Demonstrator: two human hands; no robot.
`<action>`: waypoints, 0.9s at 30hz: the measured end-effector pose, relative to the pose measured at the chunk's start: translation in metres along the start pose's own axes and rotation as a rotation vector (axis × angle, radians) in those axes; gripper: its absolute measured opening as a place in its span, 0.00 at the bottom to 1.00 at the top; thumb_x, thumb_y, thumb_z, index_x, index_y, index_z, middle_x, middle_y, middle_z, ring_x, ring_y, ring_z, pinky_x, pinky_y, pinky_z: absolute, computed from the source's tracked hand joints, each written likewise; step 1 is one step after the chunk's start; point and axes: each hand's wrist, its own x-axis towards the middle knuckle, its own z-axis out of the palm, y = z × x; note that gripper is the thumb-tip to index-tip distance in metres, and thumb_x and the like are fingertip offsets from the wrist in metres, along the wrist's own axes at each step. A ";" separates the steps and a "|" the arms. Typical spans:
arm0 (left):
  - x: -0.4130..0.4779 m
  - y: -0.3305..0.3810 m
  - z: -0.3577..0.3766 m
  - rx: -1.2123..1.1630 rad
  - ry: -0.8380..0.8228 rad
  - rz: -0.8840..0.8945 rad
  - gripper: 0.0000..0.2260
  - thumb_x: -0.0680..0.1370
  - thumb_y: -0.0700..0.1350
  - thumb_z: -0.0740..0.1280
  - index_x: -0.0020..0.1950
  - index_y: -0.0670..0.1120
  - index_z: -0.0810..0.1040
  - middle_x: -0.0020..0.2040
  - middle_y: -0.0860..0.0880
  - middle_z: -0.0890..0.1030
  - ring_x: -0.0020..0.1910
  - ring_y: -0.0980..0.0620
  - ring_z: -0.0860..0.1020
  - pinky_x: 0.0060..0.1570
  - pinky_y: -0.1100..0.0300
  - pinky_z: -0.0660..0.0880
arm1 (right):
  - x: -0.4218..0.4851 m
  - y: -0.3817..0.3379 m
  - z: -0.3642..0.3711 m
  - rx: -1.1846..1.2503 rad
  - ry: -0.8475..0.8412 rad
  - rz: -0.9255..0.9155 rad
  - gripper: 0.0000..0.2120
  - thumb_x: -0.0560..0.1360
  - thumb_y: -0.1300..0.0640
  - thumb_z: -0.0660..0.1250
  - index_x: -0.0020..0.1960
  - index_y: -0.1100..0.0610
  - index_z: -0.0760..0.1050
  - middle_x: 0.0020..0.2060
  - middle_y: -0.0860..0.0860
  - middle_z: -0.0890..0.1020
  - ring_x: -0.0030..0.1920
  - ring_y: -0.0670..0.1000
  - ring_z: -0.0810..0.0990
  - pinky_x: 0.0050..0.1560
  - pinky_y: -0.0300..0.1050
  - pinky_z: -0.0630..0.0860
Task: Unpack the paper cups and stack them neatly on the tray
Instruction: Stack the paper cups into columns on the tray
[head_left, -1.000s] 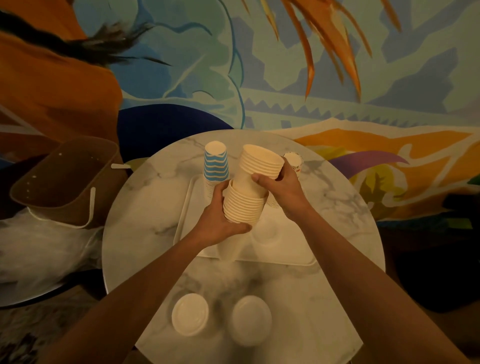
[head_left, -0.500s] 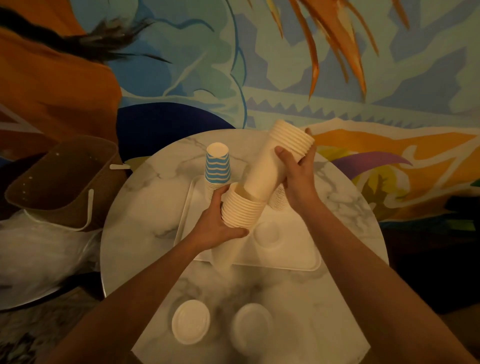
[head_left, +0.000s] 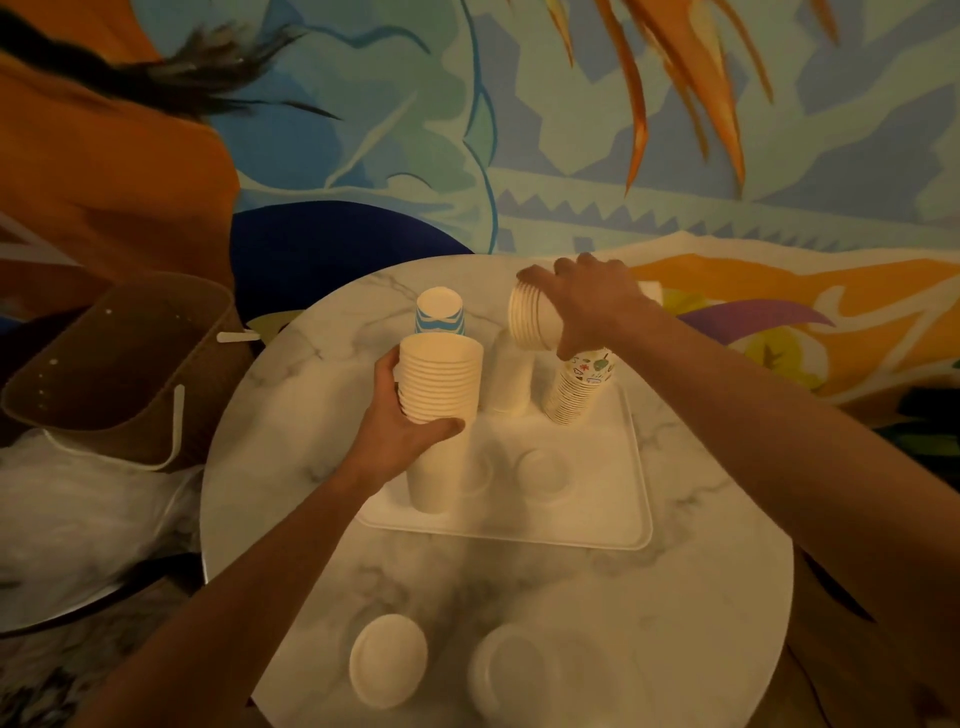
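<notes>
Nearest you, a round lid (head_left: 388, 660) and a second lid (head_left: 511, 670) lie on the marble table (head_left: 675, 623), well short of your fingers. Beyond them, your left hand (head_left: 400, 421) wraps a stack of plain cups (head_left: 441, 384) just under its rims, thumb across the near side and fingers curled round the left. That stack stands upright, its base at the near left of the tray (head_left: 597, 509); whether it touches, you can't tell. Further out, your right hand (head_left: 592, 306) grips a second plain stack (head_left: 532, 317) from above, fingers curled over it, and it tilts with its mouths to the left. Right under those fingers a patterned stack (head_left: 576, 389) stands on the tray. Between your hands is a white stack (head_left: 511, 384). Just beyond your left fingers are blue-striped cups (head_left: 439, 312).
</notes>
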 end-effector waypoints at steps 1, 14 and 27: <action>0.000 0.000 -0.001 -0.001 0.007 0.004 0.48 0.56 0.49 0.78 0.70 0.55 0.56 0.58 0.59 0.74 0.56 0.61 0.76 0.52 0.60 0.75 | 0.006 -0.004 -0.001 -0.085 -0.023 -0.027 0.48 0.64 0.46 0.76 0.74 0.47 0.52 0.64 0.55 0.70 0.64 0.57 0.69 0.57 0.53 0.71; 0.001 -0.006 -0.008 -0.028 0.002 0.014 0.46 0.55 0.48 0.78 0.67 0.55 0.57 0.56 0.64 0.72 0.51 0.71 0.75 0.49 0.69 0.73 | 0.048 -0.036 -0.007 -0.447 -0.205 -0.124 0.30 0.75 0.51 0.65 0.73 0.49 0.57 0.66 0.54 0.70 0.67 0.56 0.67 0.64 0.54 0.64; 0.008 -0.006 -0.002 -0.052 -0.015 0.009 0.46 0.57 0.46 0.78 0.69 0.52 0.57 0.58 0.60 0.73 0.53 0.68 0.76 0.50 0.68 0.75 | 0.054 -0.050 0.004 -0.515 -0.297 -0.124 0.23 0.77 0.55 0.63 0.70 0.51 0.64 0.63 0.55 0.73 0.65 0.59 0.70 0.62 0.56 0.67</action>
